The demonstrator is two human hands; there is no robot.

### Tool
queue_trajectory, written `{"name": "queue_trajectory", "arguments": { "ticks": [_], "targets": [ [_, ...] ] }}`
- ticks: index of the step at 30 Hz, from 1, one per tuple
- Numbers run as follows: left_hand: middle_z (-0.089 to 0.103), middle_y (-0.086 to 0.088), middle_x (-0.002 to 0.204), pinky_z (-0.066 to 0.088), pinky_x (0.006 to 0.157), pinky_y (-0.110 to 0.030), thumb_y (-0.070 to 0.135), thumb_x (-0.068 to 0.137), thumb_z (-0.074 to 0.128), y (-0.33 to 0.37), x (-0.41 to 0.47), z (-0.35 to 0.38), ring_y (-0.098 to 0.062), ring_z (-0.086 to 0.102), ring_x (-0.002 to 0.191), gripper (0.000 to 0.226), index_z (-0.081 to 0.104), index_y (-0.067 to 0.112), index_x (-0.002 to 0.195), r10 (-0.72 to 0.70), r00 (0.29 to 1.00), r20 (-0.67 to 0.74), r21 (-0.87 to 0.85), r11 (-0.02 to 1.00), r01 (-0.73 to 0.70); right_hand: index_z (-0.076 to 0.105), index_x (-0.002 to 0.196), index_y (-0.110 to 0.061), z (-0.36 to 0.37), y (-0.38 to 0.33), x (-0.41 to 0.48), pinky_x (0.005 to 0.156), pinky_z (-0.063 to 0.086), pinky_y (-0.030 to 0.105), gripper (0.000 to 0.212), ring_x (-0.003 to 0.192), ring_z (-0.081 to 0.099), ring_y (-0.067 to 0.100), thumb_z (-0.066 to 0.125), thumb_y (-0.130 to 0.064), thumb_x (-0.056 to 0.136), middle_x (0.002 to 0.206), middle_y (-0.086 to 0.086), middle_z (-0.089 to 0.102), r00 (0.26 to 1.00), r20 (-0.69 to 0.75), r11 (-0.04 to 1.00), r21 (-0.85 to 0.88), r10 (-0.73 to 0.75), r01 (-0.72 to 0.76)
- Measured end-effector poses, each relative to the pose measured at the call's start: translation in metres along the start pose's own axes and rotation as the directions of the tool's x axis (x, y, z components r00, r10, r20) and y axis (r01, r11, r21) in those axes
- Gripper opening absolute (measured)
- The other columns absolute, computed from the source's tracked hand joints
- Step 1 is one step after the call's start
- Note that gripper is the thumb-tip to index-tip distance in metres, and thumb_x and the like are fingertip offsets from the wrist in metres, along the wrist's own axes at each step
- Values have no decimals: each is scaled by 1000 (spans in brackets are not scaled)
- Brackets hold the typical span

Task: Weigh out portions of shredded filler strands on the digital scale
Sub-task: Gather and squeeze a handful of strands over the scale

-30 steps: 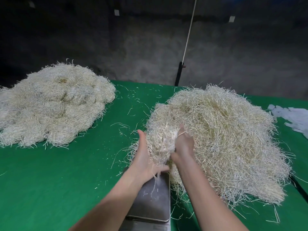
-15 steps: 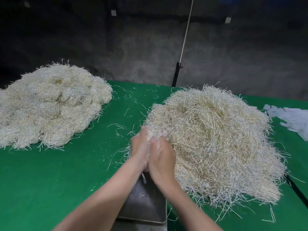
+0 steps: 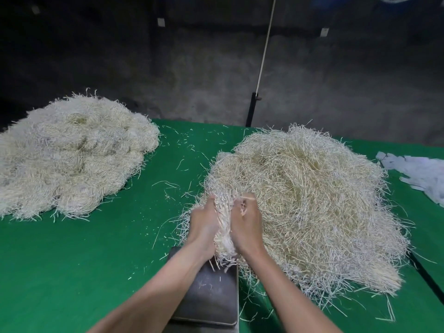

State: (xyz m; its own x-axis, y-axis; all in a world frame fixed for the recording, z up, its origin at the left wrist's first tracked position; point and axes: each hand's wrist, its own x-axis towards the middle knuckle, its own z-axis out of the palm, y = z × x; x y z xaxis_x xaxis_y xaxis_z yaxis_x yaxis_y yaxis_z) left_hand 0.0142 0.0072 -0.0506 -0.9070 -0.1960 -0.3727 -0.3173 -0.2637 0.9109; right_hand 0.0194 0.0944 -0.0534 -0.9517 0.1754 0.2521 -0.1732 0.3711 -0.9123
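A bundle of shredded strands (image 3: 223,231) is clasped between a left hand (image 3: 203,227) and a right hand (image 3: 247,224). The fingers of both are curled round it from either side, so that it is squeezed into an upright tuft. The bundle is held over the far end of a digital scale (image 3: 211,296), whose dark platform is seen between the two bare forearms at the near edge of the table. Frayed ends hang down toward the platform, though whether they touch it cannot be told, and a few stray strands are scattered on the platform itself. Just beyond and to the right of the hands, a large loose pile (image 3: 312,200) of the same pale strands is spread across the green table cover (image 3: 72,272), its fringe reaching the scale's right edge. Well apart on the left, a second heap (image 3: 72,152) is seen, made up of rounded clumps. Loose strands and crumbs are strewn over the cloth between the two. Pale paper pieces (image 3: 418,174) are laid at the table's right edge, and a thin white rod (image 3: 265,49) on a dark post is seen against the grey wall behind.
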Motion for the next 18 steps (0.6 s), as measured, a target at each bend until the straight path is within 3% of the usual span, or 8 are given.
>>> {"name": "queue_trajectory", "arguments": {
  "ticks": [2,4,6,8,11,13,16,18],
  "targets": [
    [56,7,92,42,85,-30,40,97,47,8,1,-5,-9,51,83,24,55,21,109,174,985,-3,91,981,-173,46,118,-29,-6,-7,3,80,37,22,21,100,50,4,42,-27,97,123,-12,47,997,47,953,294,66,-77],
    [59,5,98,41,79,-26,44,95,48,11,-1,-5,-9,53,87,22,54,23,95,313,950,21,185,932,-311,42,132,-38,-8,-12,9,85,35,17,37,106,42,-16,34,-45,97,127,-31,38,995,102,946,323,2,-35],
    [63,10,78,41,61,-18,49,93,45,14,-8,2,-7,57,71,32,55,20,82,400,915,52,181,897,-402,51,112,-39,-4,-16,4,78,39,16,31,97,47,-16,27,-52,97,111,-30,50,989,137,994,96,-57,44],
    [48,14,53,35,48,-14,53,94,39,27,-10,8,-5,44,50,42,45,22,67,370,929,-25,94,926,-367,49,94,-29,11,-9,-10,73,38,23,32,86,49,-2,27,-53,96,93,-13,52,992,-20,985,-126,-121,118],
    [33,6,59,27,41,-18,46,99,37,42,-2,6,-9,30,49,42,36,21,65,223,960,-167,-12,974,-228,38,77,-33,25,-10,-29,59,32,17,32,65,42,-3,25,-57,93,72,-15,44,964,-58,955,-166,-259,246],
    [42,3,60,35,41,-17,42,99,39,34,-10,9,-10,42,48,40,45,20,67,157,986,-57,15,988,-156,38,71,-29,16,-14,-12,53,30,17,34,53,38,2,26,-48,96,64,-13,42,984,-12,973,-147,-179,176],
    [52,9,74,42,58,-13,44,98,43,24,-22,18,-7,52,62,19,48,34,82,143,989,31,70,987,-145,40,70,-23,5,-18,7,53,30,25,37,53,35,10,25,-38,101,62,-6,43,991,-109,994,-90,-77,67],
    [49,1,66,39,43,-12,40,99,42,31,-12,14,-10,47,51,34,51,19,73,202,979,-41,47,979,-200,38,69,-32,18,-19,-11,48,30,19,34,49,38,4,23,-42,97,59,-10,45,983,-128,989,-95,-128,116]
  ]
}}
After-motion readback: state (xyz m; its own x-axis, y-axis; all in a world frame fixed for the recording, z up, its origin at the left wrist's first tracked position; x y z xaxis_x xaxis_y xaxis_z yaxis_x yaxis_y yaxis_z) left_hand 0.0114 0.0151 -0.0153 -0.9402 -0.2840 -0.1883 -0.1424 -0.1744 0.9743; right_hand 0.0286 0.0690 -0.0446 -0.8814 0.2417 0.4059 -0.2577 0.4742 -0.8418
